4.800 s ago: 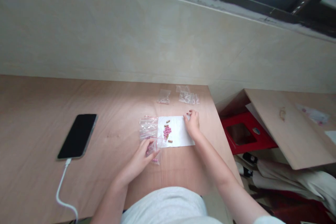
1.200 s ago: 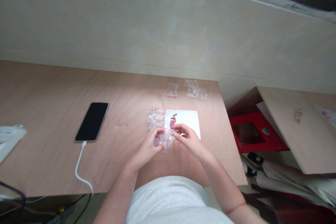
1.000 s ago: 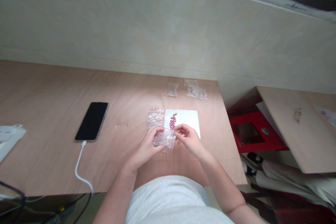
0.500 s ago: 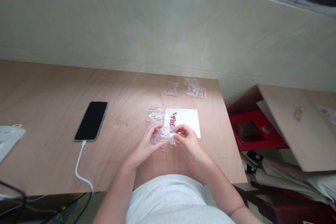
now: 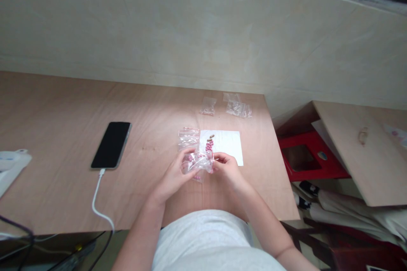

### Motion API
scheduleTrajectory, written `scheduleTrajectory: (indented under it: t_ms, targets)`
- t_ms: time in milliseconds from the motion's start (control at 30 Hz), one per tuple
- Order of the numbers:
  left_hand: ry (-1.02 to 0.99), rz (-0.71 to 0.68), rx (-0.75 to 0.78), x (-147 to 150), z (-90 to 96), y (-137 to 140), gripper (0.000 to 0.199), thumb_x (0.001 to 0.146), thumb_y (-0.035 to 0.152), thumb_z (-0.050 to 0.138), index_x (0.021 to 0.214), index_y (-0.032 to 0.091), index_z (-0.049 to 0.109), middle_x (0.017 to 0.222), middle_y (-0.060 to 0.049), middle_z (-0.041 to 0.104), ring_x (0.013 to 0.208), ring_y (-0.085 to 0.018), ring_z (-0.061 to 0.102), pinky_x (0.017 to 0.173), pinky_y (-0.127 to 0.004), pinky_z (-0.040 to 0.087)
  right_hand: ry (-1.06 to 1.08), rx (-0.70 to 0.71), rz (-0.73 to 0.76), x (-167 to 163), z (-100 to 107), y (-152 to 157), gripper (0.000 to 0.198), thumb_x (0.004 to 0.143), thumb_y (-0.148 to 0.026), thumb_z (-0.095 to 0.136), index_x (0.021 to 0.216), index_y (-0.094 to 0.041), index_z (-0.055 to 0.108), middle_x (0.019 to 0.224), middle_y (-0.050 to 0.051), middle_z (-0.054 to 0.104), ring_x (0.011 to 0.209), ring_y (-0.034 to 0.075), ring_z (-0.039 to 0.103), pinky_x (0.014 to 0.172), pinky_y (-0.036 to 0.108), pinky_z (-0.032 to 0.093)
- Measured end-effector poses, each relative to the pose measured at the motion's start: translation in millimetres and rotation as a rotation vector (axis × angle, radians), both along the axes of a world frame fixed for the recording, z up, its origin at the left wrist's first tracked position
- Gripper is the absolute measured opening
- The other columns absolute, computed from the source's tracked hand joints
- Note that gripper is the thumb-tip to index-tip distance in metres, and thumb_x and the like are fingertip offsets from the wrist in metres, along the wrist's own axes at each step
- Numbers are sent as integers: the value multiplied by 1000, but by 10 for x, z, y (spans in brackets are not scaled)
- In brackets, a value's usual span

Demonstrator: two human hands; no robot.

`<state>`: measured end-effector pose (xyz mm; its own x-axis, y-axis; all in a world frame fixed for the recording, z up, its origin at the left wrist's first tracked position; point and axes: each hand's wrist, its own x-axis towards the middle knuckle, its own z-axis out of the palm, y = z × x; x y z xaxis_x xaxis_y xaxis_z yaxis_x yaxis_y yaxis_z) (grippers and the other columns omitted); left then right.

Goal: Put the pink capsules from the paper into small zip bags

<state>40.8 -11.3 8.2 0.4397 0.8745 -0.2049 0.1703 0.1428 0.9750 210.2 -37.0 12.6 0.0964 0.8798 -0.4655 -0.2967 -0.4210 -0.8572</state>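
Note:
Between my hands is a clear zip bag [image 5: 201,161] with a reddish seal edge on its right. My left hand [image 5: 177,172] grips the bag's left part between thumb and fingers. With thumb and fingertips, my right hand [image 5: 226,167] pinches the seal end. Just beyond, pink beads [image 5: 209,146] and several small gold capsule-shaped pieces [image 5: 211,138] lie on a sheet of white paper [image 5: 227,144]. More clear zip bags [image 5: 188,136] lie left of the paper. Pink beads also show in and below the held bag; which bag they are in I cannot tell.
Small clear bags [image 5: 238,108] and another clear bag [image 5: 208,106] lie near the wall. A phone [image 5: 111,145] with a white cable [image 5: 96,197] is on the left of the wooden table [image 5: 152,114]. A red box [image 5: 313,156] sits inside an open cabinet at right.
My right hand has shifted slightly right with the bag's seal end, and the bag looks more crumpled. The beads and capsule-shaped pieces on the paper stay put.

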Motion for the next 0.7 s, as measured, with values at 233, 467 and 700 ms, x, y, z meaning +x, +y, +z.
scheduleTrajectory:
  t_ms: [233,467,700]
  targets:
    - [-96,17,-89,19,-13,-9,51,69,20,62,113,21,38,113,-6,47,103,-22,51,83,-38,48,-58,53,-23,-17,-87,-4,15,57,-21,63,71,-16,65,61,0,62,47,10,50,45,23,43]
    - [-173,30,-151,44,0,-23,48,70,19,61,112,22,39,108,-4,49,94,-19,55,76,-33,51,-77,63,-64,-8,-86,-7,16,58,-21,62,73,-16,62,72,2,62,56,12,53,46,23,46]
    - [-135,62,-72,40,-9,0,45,66,17,64,107,19,46,107,-5,50,100,-20,51,83,-33,48,-21,83,-109,-36,-148,2,21,54,-19,64,73,-17,55,68,-2,59,49,10,51,43,22,45]
